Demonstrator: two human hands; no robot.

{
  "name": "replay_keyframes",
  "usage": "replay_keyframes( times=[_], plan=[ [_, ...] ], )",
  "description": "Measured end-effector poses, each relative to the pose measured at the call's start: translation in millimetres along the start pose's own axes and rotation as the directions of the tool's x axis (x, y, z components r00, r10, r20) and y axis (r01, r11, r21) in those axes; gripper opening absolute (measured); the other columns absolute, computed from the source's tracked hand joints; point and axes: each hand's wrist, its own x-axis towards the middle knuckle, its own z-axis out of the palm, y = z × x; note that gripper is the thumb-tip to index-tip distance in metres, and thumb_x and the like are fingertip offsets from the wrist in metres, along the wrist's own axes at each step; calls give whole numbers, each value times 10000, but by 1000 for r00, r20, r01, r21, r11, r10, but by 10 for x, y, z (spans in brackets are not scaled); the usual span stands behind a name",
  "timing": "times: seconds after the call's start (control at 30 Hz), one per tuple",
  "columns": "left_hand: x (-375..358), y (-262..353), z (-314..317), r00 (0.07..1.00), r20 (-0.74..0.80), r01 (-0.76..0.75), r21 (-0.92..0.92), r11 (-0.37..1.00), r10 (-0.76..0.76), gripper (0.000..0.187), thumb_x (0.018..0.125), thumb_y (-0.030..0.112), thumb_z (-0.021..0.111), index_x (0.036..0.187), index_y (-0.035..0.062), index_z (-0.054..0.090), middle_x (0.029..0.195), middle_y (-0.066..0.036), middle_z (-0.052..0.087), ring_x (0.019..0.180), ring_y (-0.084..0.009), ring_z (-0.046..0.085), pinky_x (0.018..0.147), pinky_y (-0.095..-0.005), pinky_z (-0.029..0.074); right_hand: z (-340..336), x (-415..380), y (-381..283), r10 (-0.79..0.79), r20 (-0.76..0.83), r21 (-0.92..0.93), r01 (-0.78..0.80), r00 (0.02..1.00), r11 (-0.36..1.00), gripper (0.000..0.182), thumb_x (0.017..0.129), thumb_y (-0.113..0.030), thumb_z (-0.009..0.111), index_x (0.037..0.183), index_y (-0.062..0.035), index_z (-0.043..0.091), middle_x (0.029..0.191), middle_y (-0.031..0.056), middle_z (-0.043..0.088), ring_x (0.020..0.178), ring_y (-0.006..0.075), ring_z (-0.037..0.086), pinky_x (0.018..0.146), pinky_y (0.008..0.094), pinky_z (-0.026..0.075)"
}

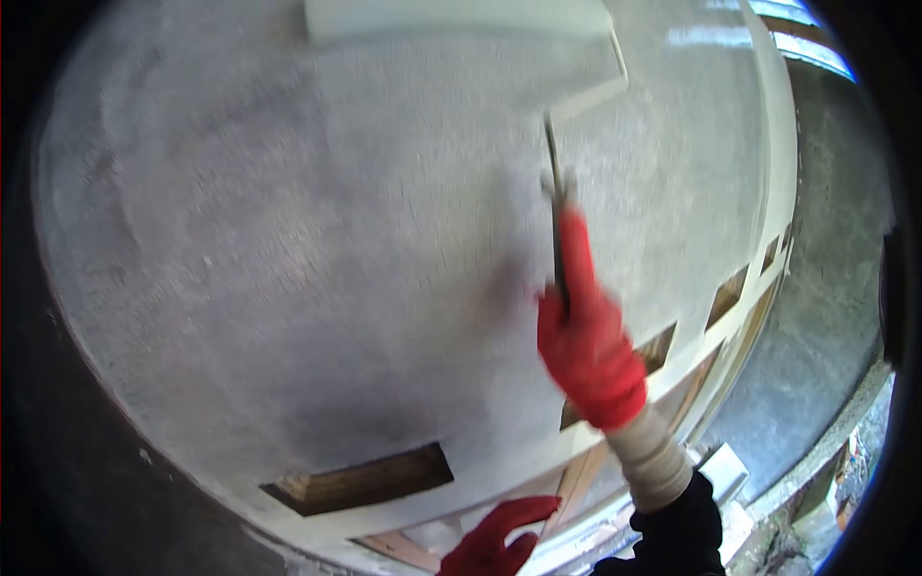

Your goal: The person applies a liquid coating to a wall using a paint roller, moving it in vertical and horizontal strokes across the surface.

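My right hand, in a red glove, is wrapped round the dark handle of a paint roller. The roller's pale sleeve lies across the grey wall at the top of the view, joined to the handle by a bent metal frame. The index finger stretches up along the handle. At the bottom centre my left hand, also red-gloved, has its thumb and fingers apart with nothing between them. Part of it is cut off by the lower edge.
Rectangular openings pierce the wall's lower part, with several more to the right. A pale strip edges the wall. Another grey wall stands at the right. A white box-like object and rubble are at the lower right.
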Motion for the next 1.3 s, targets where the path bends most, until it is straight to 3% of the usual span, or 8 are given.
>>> replay_keyframes(
  times=[0.07,0.27,0.43,0.6,0.67,0.7,1.13,1.3],
  plan=[
    [-27,33,-64,996,0,91,87,992,-92,301,986,165,439,1232,5,506,1176,-138,563,1082,-232,569,928,-333,439,18,-1046,5,156,203,-18,-156,967,988,773,767,43,604,1435,37,215,1082,306,568,807,399,636,674,414,526],
    [-143,-400,-215,983,113,107,292,950,-146,290,991,214,449,1188,23,542,1152,-127,578,1050,-245,578,893,-323,450,-467,-3663,-328,370,452,-116,-358,812,927,678,730,21,637,1334,-12,332,755,169,540,548,347,541,417,436,425],
    [-183,-678,-215,809,276,504,128,854,-519,401,972,150,480,1326,-26,421,1267,-122,544,1212,-173,494,1010,-317,388,-880,-4429,-541,509,579,-181,-508,637,842,730,730,-27,649,1385,-75,328,741,154,556,559,341,561,426,438,434],
    [-233,-498,-121,887,171,375,272,886,-428,281,995,231,441,1150,35,570,1097,-118,607,1039,-245,583,890,-325,450,-947,-4555,-673,540,537,-132,-569,648,812,705,763,-31,632,1405,-89,346,754,152,566,620,323,592,484,424,466],
    [-251,-557,-153,915,204,228,454,861,-349,274,980,238,475,1141,46,586,1102,-125,615,1033,-255,592,860,-338,465,-979,-4210,-849,739,625,-185,-871,253,455,540,885,34,471,1409,11,341,1287,259,509,1106,322,567,882,367,474],
    [-269,-590,-163,929,201,182,480,858,-309,266,973,229,487,1139,47,589,1083,-127,622,1015,-269,598,846,-345,473,-853,-4085,-833,619,547,5,-742,563,670,530,870,43,476,1387,38,357,1309,287,475,1181,346,526,931,386,457],
    [540,-97,32,988,-132,-18,396,918,76,427,979,221,496,1346,21,411,1246,-125,542,1140,-204,542,927,-300,454,-287,-1408,-683,379,370,482,-524,848,703,482,941,-32,450,1395,64,320,1298,270,492,1145,326,546,895,335,469],
    [1081,75,152,960,-278,-54,-246,968,-18,195,979,203,499,1074,39,544,891,-33,603,831,-112,560,750,-248,468,-346,-1193,-675,234,278,346,-324,932,881,510,960,-60,424,1427,55,255,1400,259,398,1218,325,492,962,331,421]
  ],
)
